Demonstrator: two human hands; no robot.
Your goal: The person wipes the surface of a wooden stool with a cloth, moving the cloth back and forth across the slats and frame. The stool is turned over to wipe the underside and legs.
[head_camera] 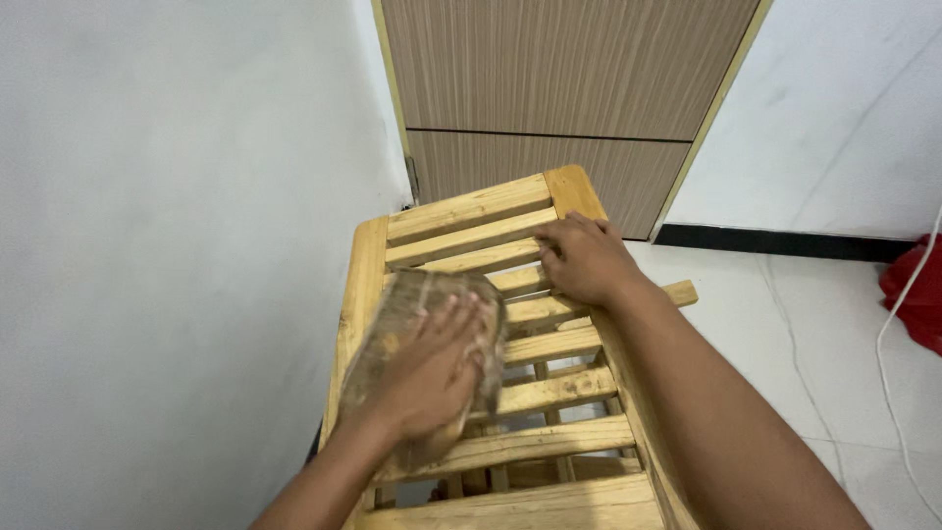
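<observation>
Nearest, at the bottom of the frame, two bare forearms reach up over a pale wooden slatted rack (461, 211) that fills the lower middle of the picture. Its top is a row of flat slats set between two side rails, with gaps that show more slats and struts underneath; about nine top slats can be counted, the closest one cut off by the bottom edge.

The left hand (432, 368) lies flat and spread, fingers open, pressing one brownish, worn cloth (417, 294) down onto the slats at lower centre left. The cloth is blurred, so its weave cannot be told. It lies on the left half of the rack, just beside the left rail.

A little farther up, the right hand (586, 260) rests on the right rail, fingers curled loosely over the slat ends, gripping the wood.

Beyond the rack, at the top centre, stands one brown wood-grain door (559, 69) in a light frame. A plain white wall (177, 226) fills the left of the frame. On the right lie pale floor tiles (785, 314) with a dark skirting strip, one white cable (898, 324) and one red object (917, 290) at the right edge.
</observation>
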